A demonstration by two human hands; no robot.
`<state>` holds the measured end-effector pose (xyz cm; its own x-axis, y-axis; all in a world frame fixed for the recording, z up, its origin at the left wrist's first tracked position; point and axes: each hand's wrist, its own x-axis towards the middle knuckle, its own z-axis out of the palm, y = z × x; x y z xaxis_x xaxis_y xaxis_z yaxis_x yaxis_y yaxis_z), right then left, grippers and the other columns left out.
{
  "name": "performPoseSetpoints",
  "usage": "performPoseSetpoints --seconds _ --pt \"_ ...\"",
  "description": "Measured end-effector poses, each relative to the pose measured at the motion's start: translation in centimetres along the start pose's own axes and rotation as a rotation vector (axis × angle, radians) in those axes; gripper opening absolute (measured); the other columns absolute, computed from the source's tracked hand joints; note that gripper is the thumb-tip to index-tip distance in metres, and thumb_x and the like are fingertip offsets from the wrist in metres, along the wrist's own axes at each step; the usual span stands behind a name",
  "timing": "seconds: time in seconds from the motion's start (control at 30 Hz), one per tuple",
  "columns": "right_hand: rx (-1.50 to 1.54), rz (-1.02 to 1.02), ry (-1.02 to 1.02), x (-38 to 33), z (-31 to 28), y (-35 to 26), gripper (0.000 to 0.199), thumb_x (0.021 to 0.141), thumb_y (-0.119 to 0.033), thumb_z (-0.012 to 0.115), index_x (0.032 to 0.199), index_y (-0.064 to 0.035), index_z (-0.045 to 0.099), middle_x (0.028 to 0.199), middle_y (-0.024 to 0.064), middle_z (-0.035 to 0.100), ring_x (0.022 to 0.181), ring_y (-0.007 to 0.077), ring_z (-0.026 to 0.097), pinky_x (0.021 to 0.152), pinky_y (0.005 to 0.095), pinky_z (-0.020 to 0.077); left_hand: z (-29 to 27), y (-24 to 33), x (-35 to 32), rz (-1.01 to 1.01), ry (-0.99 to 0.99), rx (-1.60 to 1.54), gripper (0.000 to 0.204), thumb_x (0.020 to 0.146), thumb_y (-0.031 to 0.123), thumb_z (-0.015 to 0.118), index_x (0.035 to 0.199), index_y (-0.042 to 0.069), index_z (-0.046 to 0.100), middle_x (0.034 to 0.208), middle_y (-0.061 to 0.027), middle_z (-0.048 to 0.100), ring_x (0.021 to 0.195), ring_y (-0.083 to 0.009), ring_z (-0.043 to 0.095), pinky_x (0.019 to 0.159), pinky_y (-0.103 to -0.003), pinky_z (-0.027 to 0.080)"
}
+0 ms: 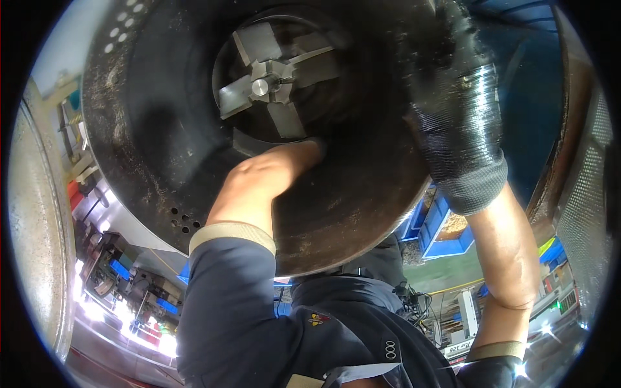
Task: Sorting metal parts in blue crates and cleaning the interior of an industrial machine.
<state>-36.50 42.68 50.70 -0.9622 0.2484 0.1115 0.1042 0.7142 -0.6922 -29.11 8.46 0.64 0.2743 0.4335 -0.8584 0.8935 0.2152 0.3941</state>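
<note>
A large dark, grimy round metal drum fills the upper middle of the view. Through its central opening shows a bright steel hub with cross-shaped blades. My left hand, bare, in a navy sleeve with a beige cuff, reaches up to the lower edge of that opening; its fingertips curl over the inner rim and are partly hidden. My right hand, in a black coated glove with a grey knit cuff, clasps the drum's right outer edge. The forearm below it is bare.
A curved steel wall stands at the left and a perforated metal sheet at the right. Blue bins sit below the drum on a green floor with a yellow line. Machines and bright lights lie at the lower left.
</note>
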Motion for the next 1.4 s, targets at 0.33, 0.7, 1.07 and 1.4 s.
performPoseSetpoints --seconds 0.33,0.7,1.07,1.4 --pt "0.024 0.105 -0.064 0.0 -0.6 -0.2 0.067 0.066 0.009 0.057 0.132 -0.0025 0.048 0.14 0.0217 0.034 0.131 0.0326 0.034 0.109 0.0391 0.0275 -12.1 1.1 -5.9 -0.133 0.41 -0.417 0.037 0.094 0.028 0.045 0.122 0.007 0.059 0.128 -0.0147 0.055 0.117 -0.0315 0.053 0.097 -0.043 0.043" --pt "-0.285 0.212 -0.19 -1.3 -1.7 -0.1 0.059 0.083 0.011 0.05 0.139 -0.0017 0.034 0.139 0.0182 0.04 0.128 0.0282 0.041 0.108 0.0373 0.0318 -19.0 6.9 -9.7 -0.131 0.229 -0.565 0.04 0.098 0.025 0.032 0.127 0.01 0.055 0.129 -0.0156 0.053 0.117 -0.0296 0.051 0.101 -0.039 0.037" --pt "-0.028 0.332 0.047 -1.6 -1.7 3.4 0.051 0.086 0.005 0.056 0.133 -0.004 0.043 0.126 0.0189 0.054 0.118 0.0306 0.052 0.101 0.0364 0.0414 -18.1 8.2 -7.1 0.162 -0.119 0.238 0.032 0.091 0.016 0.05 0.122 0.011 0.061 0.131 -0.0095 0.054 0.117 -0.0271 0.054 0.097 -0.042 0.043" --pt "0.195 0.126 0.088 0.4 0.9 0.7 0.044 0.089 -0.003 0.059 0.131 -0.0056 0.046 0.125 0.0161 0.057 0.117 0.028 0.054 0.099 0.0377 0.0446 -14.8 3.6 -8.0 -0.161 0.286 0.032 0.034 0.095 0.022 0.038 0.121 0.009 0.057 0.122 -0.0149 0.059 0.11 -0.0293 0.057 0.094 -0.04 0.044"
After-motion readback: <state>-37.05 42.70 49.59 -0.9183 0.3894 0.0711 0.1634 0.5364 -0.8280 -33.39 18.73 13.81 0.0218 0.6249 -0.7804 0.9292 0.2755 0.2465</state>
